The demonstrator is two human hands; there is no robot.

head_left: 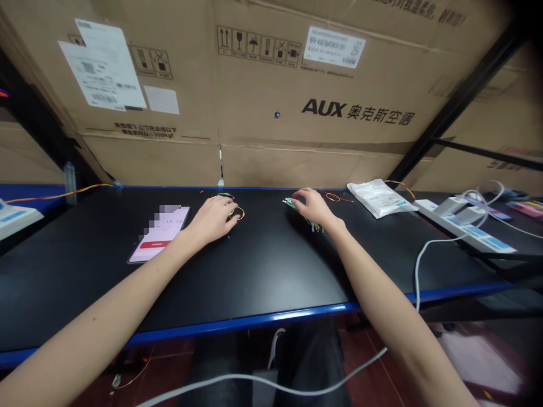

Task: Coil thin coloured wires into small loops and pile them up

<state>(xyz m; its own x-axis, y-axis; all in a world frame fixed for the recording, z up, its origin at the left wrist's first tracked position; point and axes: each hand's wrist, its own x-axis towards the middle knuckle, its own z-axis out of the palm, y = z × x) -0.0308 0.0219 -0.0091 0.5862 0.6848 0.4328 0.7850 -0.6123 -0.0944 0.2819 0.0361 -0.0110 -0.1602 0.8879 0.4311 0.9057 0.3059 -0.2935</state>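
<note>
My left hand (pixel 214 219) rests palm down on the black table, its thumb apart from the fingers. Beside its fingertips lies a small orange-yellow wire loop (pixel 241 213), partly covered by the hand. A thin green wire (pixel 226 195) curves just beyond the fingers. My right hand (pixel 313 207) is curled over a bundle of thin wires (pixel 316 227); light-coloured ends (pixel 288 201) stick out on its left side, and more ends show under the palm. The middle of the bundle is hidden by the hand.
A phone (pixel 159 234) lies left of my left hand. An orange wire loop (pixel 332 197), a white plastic bag (pixel 379 198) and a power strip (pixel 466 226) are on the right. A white cable (pixel 418 271) hangs over the blue table edge (pixel 254 323). Large cardboard boxes (pixel 263 130) stand behind.
</note>
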